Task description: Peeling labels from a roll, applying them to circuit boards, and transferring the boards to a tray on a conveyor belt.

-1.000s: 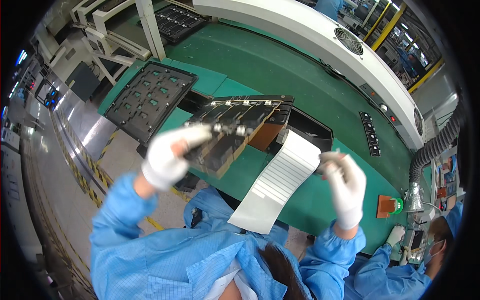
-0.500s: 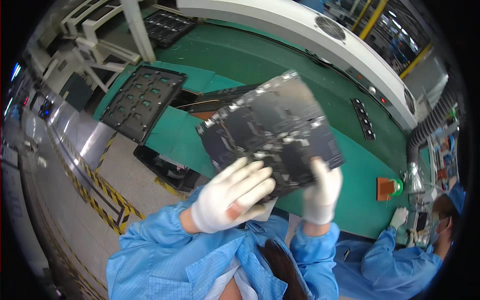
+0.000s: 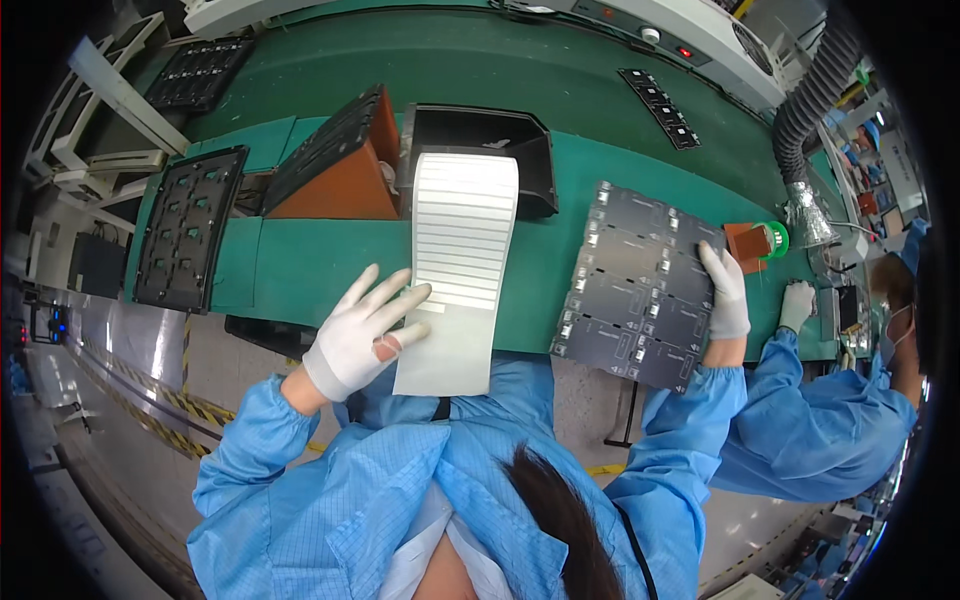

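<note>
My right hand (image 3: 728, 295), in a white glove, grips the right edge of a dark circuit board panel (image 3: 622, 262) divided into several units with small metal parts. The panel is tilted and reaches past the bench's front edge. A long strip of white labels (image 3: 450, 350) lies in front of me, its lower end hanging over the edge. My left hand (image 3: 358, 338), also gloved, has its fingers spread at the strip's left side. One fingertip overlaps the strip near a small pale label; whether it touches cannot be made out.
Behind the strip stands a black bin (image 3: 535, 165), beside an orange wedge stand (image 3: 340, 190) bearing a dark tray. A slotted black tray (image 3: 190, 230) lies at the left. A narrow board strip (image 3: 660, 110) is farther back. A green tape roll (image 3: 775, 240) and a co-worker's gloved hand (image 3: 797, 305) are at right.
The panel has moved right and down, away from the middle, in my right hand. My left hand has come off it and moved left. The label strip and bin now show.
</note>
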`<state>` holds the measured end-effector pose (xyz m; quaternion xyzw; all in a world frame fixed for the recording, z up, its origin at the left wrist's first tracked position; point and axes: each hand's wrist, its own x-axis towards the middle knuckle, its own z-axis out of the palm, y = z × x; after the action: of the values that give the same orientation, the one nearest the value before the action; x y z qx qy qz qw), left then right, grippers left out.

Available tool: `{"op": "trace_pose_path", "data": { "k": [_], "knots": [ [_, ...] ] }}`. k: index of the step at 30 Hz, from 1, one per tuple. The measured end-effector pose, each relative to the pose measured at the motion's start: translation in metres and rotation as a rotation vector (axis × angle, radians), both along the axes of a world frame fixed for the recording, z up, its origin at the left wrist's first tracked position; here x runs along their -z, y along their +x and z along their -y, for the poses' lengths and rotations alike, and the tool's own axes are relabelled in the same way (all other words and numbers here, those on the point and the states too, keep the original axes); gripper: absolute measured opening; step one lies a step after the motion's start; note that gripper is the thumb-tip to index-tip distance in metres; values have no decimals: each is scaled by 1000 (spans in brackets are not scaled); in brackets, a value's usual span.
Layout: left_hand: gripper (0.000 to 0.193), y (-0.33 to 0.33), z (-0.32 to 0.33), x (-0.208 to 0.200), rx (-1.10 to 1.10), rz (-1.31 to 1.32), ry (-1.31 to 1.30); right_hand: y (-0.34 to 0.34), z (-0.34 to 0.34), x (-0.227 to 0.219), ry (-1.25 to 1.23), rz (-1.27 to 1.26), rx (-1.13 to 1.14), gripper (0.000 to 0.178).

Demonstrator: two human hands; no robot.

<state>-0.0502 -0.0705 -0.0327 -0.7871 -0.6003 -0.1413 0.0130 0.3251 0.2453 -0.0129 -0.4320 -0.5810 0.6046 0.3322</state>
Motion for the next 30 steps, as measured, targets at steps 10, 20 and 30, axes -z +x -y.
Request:
{"op": "trace_pose_path", "data": {
  "k": [10, 20, 30],
  "knots": [
    [34, 22, -50, -41, -591, 1514, -144, -27, -3, 4, 1020, 838, 235, 45],
    [40, 13, -77, -30, -548, 1691, -361, -139, 128, -21, 473, 172, -429, 57],
    [52, 44, -70, -31, -318, 1340, -127, -142, 122, -14, 505, 113, -254, 40]
  ]
}}
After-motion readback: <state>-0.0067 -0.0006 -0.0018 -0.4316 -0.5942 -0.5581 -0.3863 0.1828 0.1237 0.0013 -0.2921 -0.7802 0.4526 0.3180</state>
